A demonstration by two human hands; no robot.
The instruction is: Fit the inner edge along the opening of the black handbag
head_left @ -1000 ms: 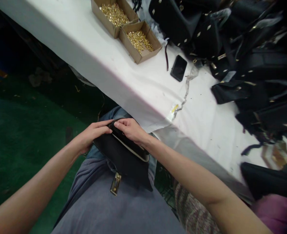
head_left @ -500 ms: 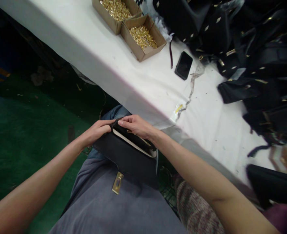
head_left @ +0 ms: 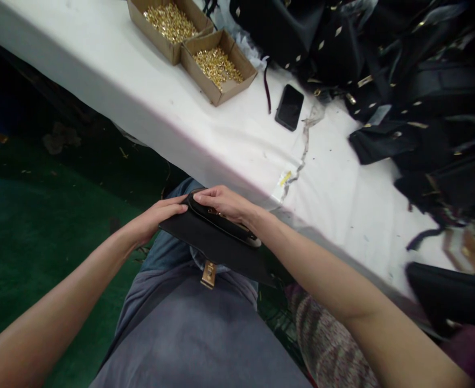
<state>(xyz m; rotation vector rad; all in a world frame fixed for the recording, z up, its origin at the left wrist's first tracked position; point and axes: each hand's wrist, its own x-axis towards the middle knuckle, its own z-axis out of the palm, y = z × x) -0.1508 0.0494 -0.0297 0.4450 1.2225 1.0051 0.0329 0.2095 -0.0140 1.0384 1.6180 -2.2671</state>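
Observation:
A black handbag (head_left: pixel 217 237) is held over my lap, its flap spread toward my body. On the flap's edge sits a gold clasp plate (head_left: pixel 209 274). My left hand (head_left: pixel 162 213) grips the bag's left end, thumb on top and fingers partly hidden beneath. My right hand (head_left: pixel 221 200) pinches the far upper edge of the bag near its left corner. Below the right palm shows a bit of gold zipper hardware. The bag's mouth is nearly closed, with a sliver of pale lining at its right end.
Two cardboard boxes (head_left: pixel 217 67) of small gold pieces stand on the white-covered table (head_left: pixel 229 140). A black phone (head_left: pixel 290 107) lies beside them. Black bags (head_left: pixel 383 81) are heaped at the right. A patterned sleeve or garment (head_left: pixel 330 345) of someone shows at lower right.
The bag has tilted in my hands: its flap and clasp have lifted away from my body, and the open mouth has narrowed. Both hands keep their grip at the bag's left end.

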